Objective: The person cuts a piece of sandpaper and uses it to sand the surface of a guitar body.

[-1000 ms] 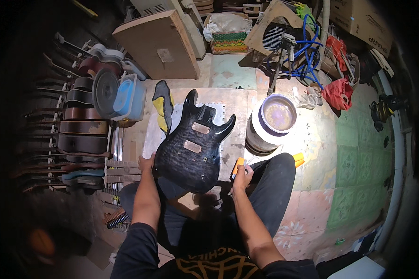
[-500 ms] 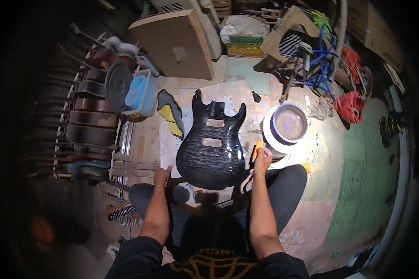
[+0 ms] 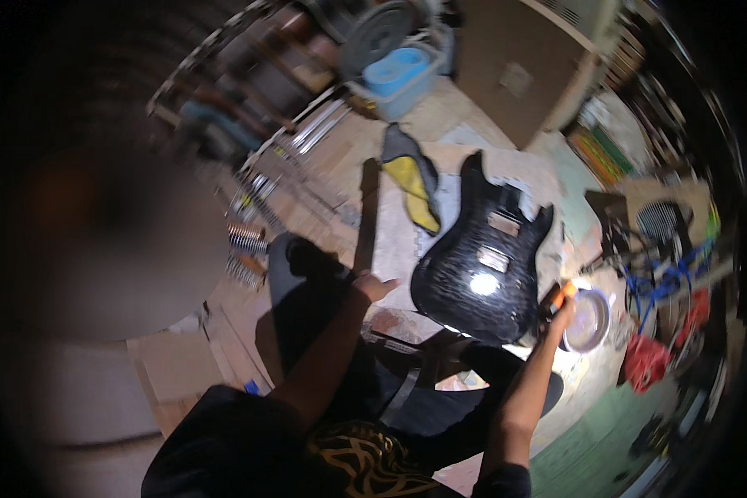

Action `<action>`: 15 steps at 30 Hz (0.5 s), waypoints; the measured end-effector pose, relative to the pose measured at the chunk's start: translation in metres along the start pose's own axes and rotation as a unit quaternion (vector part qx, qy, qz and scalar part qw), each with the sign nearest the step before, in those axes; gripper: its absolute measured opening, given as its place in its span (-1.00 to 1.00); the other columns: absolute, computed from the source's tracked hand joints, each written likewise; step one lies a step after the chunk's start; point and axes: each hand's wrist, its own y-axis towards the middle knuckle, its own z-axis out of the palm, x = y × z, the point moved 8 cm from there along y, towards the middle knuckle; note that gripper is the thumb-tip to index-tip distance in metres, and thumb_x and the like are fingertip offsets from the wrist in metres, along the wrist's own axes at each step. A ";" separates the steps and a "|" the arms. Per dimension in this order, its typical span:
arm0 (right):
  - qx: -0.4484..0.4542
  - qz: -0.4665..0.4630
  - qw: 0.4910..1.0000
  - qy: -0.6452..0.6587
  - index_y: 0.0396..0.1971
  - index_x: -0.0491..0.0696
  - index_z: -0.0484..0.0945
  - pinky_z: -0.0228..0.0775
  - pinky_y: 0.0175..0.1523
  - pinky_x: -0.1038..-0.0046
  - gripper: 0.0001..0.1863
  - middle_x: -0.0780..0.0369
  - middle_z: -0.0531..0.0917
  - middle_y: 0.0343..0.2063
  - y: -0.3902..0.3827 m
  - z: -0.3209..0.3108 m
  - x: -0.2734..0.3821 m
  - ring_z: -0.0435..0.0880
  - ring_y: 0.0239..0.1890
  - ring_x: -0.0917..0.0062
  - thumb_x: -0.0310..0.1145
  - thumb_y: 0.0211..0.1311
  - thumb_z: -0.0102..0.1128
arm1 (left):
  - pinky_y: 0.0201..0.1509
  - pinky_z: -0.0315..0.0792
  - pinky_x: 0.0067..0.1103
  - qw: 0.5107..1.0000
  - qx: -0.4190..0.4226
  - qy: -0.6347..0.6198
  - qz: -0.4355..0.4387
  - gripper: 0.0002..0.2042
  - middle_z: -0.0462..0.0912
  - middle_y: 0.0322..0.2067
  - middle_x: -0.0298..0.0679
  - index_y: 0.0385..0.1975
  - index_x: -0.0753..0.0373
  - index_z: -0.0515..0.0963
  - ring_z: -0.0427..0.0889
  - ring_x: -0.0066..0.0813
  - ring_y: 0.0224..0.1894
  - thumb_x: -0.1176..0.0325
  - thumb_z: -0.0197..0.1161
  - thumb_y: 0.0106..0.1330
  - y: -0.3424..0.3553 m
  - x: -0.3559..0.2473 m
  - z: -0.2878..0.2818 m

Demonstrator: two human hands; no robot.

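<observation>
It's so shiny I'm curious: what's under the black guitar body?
A pale mat with a notched edge peeks out past the black guitar body, on a wider light surface. What lies beneath the body's middle is covered, so I can't tell.

We have a gap between our left hand (image 3: pixel 375 288) and the black guitar body (image 3: pixel 510 290), with the yellow-and-grey cloth (image 3: pixel 411 178) in the way farther ahead. Opposite, the round basin (image 3: pixel 591 322) crowds our right hand (image 3: pixel 565 314), leaving little room beside the body.
</observation>
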 end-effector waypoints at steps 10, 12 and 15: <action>-0.060 0.143 0.948 0.277 -0.02 0.09 0.63 0.62 -0.04 0.27 -0.55 0.36 0.70 -0.18 -0.129 -0.015 -0.023 0.74 -0.20 0.44 0.06 0.25 0.06 | 0.39 0.41 -0.22 0.804 -0.336 -0.490 -0.021 0.30 0.47 0.21 0.46 0.35 0.65 0.24 0.51 0.21 0.32 -0.49 0.48 -0.10 0.080 0.010 -0.053; -0.072 0.160 0.944 0.278 -0.01 0.07 0.65 0.66 -0.13 0.26 -0.56 0.32 0.74 -0.13 -0.140 -0.016 -0.032 0.77 -0.18 0.45 0.01 0.25 0.07 | 0.37 0.41 -0.20 0.804 -0.333 -0.491 -0.032 0.32 0.48 0.19 0.48 0.34 0.68 0.22 0.52 0.23 0.30 -0.52 0.45 -0.09 0.090 0.011 -0.037; -0.005 0.151 0.959 0.239 0.04 0.05 0.64 0.67 -0.12 0.31 -0.53 0.29 0.75 -0.11 -0.098 -0.037 -0.036 0.79 -0.14 0.43 -0.01 0.26 0.08 | 0.36 0.41 -0.17 0.806 -0.311 -0.502 -0.039 0.32 0.47 0.19 0.50 0.35 0.71 0.21 0.52 0.28 0.28 -0.54 0.42 -0.06 0.090 -0.013 -0.026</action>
